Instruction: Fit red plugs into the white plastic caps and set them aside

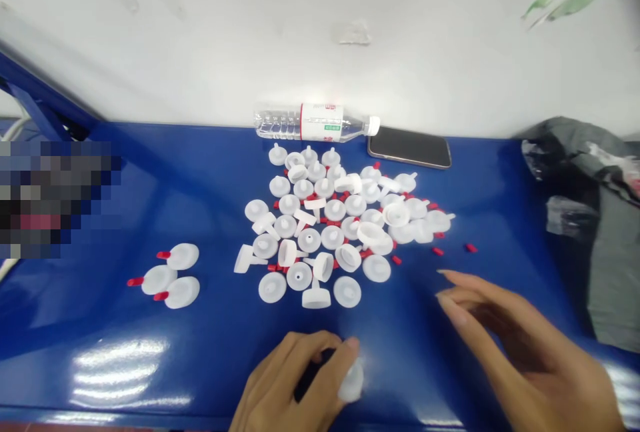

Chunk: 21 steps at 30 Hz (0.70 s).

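White painted wall behind the station, green leaf-shaped decals high on its right side. Below it we have a glossy dark-blue tabletop, overhead light glaring off its near left corner.

Mid-table we record a loose heap of round, translucent white plastic caps with narrow spouts: many lie spout up, some tip onto their rims, others overlap. Small red plastic tips are scattered among them, a few strayed to the right edge of the heap.

Well left of the heap, three white caps fitted with red tips lie grouped, red ends pointing left.

Our left hand, at the near edge, is curled, a single translucent white plastic cap held beside the thumb; the fingers hide part of the grip. We cannot make out the dark patch between fingers and thumb. Our right hand hovers right of the heap, thumb and forefinger separated by a narrow gap, near the stray red tips.

Against the wall: a clear plastic bottle with red-and-white label on its side, and near its neck a black-faced flat phone. Far right, a crumpled dark-grey bag-like bundle.
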{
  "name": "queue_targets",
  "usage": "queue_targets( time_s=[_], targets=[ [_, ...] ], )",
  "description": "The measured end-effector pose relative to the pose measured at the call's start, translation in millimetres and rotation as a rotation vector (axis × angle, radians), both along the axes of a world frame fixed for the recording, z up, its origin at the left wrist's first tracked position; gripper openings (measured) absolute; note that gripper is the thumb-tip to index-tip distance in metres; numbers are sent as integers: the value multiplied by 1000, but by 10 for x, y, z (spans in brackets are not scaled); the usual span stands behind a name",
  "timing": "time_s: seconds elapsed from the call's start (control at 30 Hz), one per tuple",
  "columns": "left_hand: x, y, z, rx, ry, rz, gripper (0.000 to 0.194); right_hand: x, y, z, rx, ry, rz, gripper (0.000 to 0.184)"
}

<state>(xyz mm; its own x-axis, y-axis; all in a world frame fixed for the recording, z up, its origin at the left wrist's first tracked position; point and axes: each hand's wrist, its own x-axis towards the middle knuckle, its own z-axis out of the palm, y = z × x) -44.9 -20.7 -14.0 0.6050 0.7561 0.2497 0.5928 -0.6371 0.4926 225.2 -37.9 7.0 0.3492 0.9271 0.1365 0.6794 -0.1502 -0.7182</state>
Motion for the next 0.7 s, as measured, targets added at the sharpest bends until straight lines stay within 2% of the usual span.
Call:
queue_targets(
  time_s=[0.1,0.2,0.27,0.37,0.53,0.7],
  targets=[
    [15,22,-12,22,-42,1,38,-106,13,46,-5,9,149,19],
    [26,13,-10,-9,-32,-18,47,-203,21,72,-19,62,214,10],
    [39,1,-12,-24,-31,-17,41,-260,21,80,-20,113,239,6],
    [74,-10,-22,-18,-56,16,22,-318,18,87,-2,170,280,7],
    [73,-9,-37,-29,-123,39,33,-359,20,95,-14,184,286,5],
    [-14,-74,-40,-74,-76,67,27,-467,33,69,-17,249,326,9]
  ],
)
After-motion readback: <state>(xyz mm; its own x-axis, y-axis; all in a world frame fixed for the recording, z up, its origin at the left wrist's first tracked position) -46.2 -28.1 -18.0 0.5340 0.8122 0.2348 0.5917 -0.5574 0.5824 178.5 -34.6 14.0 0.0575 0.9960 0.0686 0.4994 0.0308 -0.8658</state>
